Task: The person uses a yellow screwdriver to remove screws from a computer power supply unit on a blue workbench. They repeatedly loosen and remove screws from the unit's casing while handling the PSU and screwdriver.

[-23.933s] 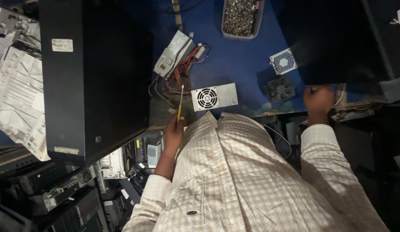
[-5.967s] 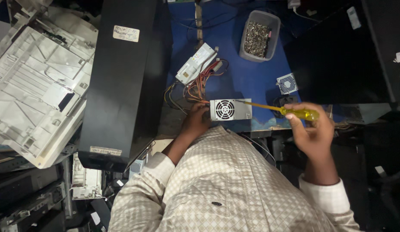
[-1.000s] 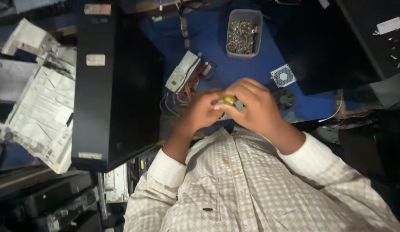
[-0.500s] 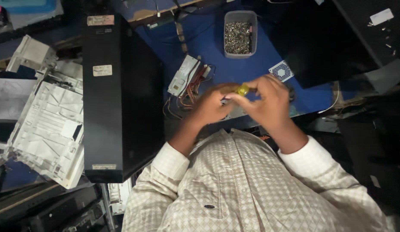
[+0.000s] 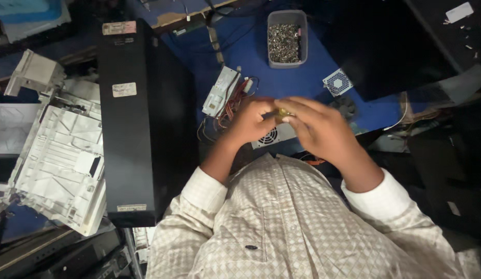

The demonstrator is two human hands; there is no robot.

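The black computer case (image 5: 147,124) lies flat along the left of the blue table (image 5: 256,57), long side toward the person, and serves here as the landmark. It carries three rectangular stickers — a pale pinkish one at its far end, a white one a little nearer, another white one at its near end. Left of the case a white plastic printer shell (image 5: 59,165) lies open, seemingly set aside with other parts. Right of the case, close to the person's chest, sits a grey power supply (image 5: 271,135) with its round fan grille showing; both hands work just above it. Between it and the case a small grey drive (image 5: 220,93) trails red and yellow wires. Farther right of the case, at the table's far edge, a grey tub of screws (image 5: 287,39) stands within reach, likely to collect loose fasteners, and a small white square fan (image 5: 337,81) lies beyond the hands. The left hand (image 5: 251,121) and right hand (image 5: 315,124) meet, fingers curled together around a small yellow piece (image 5: 283,112) — probably a screwdriver handle, mostly hidden.
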